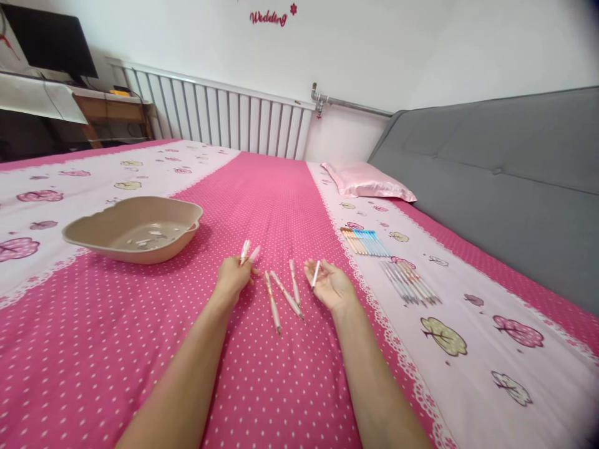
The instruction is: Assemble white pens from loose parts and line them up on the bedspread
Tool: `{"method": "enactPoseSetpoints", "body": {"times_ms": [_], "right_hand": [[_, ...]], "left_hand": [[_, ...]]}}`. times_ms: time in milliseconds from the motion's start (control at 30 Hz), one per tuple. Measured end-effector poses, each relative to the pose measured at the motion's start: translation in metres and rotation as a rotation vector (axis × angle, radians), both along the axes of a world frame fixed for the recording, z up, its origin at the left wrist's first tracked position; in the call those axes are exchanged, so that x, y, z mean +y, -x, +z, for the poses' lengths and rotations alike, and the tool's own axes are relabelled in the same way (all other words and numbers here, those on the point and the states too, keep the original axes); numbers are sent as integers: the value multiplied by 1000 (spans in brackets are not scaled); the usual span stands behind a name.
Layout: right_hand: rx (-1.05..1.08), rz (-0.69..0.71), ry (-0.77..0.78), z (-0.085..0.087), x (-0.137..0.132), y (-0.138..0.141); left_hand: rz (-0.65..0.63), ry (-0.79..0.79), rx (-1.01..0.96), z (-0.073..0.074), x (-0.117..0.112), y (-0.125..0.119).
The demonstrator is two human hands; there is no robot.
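My left hand [233, 278] rests on the pink dotted bedspread [262, 374] with its fingers closed round two pale pink pens [248, 252] that stick out past the knuckles. My right hand [331, 285] lies palm up a little to the right, fingers curled on one thin white pen part [316, 274]. Between the two hands three pink pens [283, 294] lie loose on the cloth, tips pointing toward me.
A beige scalloped tray [135, 229] with small bits inside sits to the left. Two rows of pens [365, 242] [409, 282] lie on the right strip of the bedspread. A pink pillow [369, 182], a grey headboard [505, 181] and a white radiator [224, 115] are beyond.
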State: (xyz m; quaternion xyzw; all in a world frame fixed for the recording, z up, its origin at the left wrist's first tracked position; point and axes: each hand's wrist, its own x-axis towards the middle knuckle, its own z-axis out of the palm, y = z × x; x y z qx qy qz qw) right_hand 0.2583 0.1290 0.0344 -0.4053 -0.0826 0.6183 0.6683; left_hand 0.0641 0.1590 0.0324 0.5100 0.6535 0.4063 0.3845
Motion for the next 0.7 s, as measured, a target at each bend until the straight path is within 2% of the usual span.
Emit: {"method": "enactPoseSetpoints", "body": {"times_ms": [133,233,400,533,633,700], "right_hand": [[25,200,-145,3,2,29],[-34,258,-192,1,5,42],[-211,244,-257,3,-2,44],[-459,292,-313,7,-12,49],[-465,199,-346,7,-14,51],[-410,119,-306,6,-12,48]], "left_hand": [[-28,23,14,-7,2,-3],[-61,6,49,-7,2,-2],[-122,-111,196,9,-7,-5],[-287,-241,259,21,-21,-25],[-448,-415,399,25,-29,-38],[-447,-469,497,26,-30,-40]]}}
